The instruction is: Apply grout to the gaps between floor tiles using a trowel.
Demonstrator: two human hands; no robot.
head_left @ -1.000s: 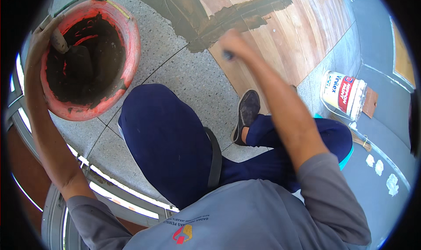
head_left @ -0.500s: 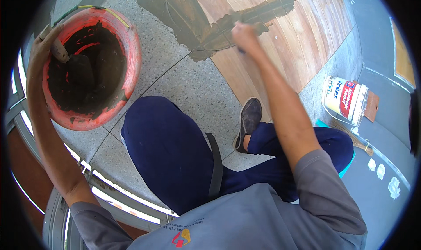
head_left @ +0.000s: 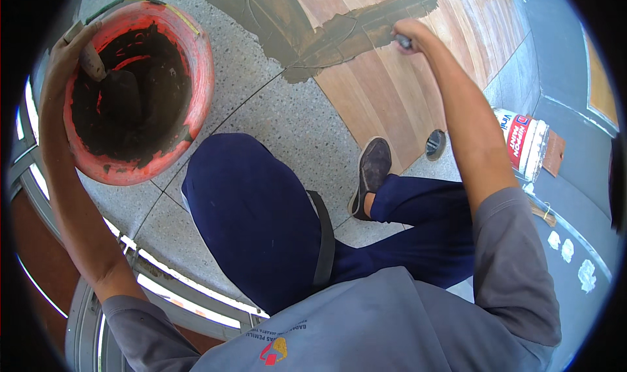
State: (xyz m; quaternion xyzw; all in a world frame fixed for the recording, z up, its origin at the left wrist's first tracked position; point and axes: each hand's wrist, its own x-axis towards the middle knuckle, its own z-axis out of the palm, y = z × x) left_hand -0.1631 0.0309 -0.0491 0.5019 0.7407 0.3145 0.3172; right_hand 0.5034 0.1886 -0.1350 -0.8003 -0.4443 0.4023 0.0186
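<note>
My left hand (head_left: 65,55) is closed on the left rim of a red round bucket (head_left: 201,78), its inside coated with dark grey mortar. Beside its fingers, a trowel (head_left: 121,94) with a wooden handle leans inside, blade down in the mortar. Over the wood-look tiles (head_left: 372,91), my right hand (head_left: 413,35) is closed around a tool with a grey handle end (head_left: 403,41); its working end is hidden. Just left of that hand runs a band of wet grey mortar (head_left: 346,37), spread across the tiles and joining a wider patch at the far left.
Speckled grey floor tiles (head_left: 255,120) lie between the bucket and the wood-look tiles. My shoe (head_left: 375,169) stands at their near edge, by a round metal drain (head_left: 435,145). A white paint pail (head_left: 526,146) and a broom's bristles (head_left: 543,213) sit by the right wall.
My right hand has moved right and slightly away from me along the mortar band, whose surface looks smoother. The drain has come into view. My left hand stays at the bucket.
</note>
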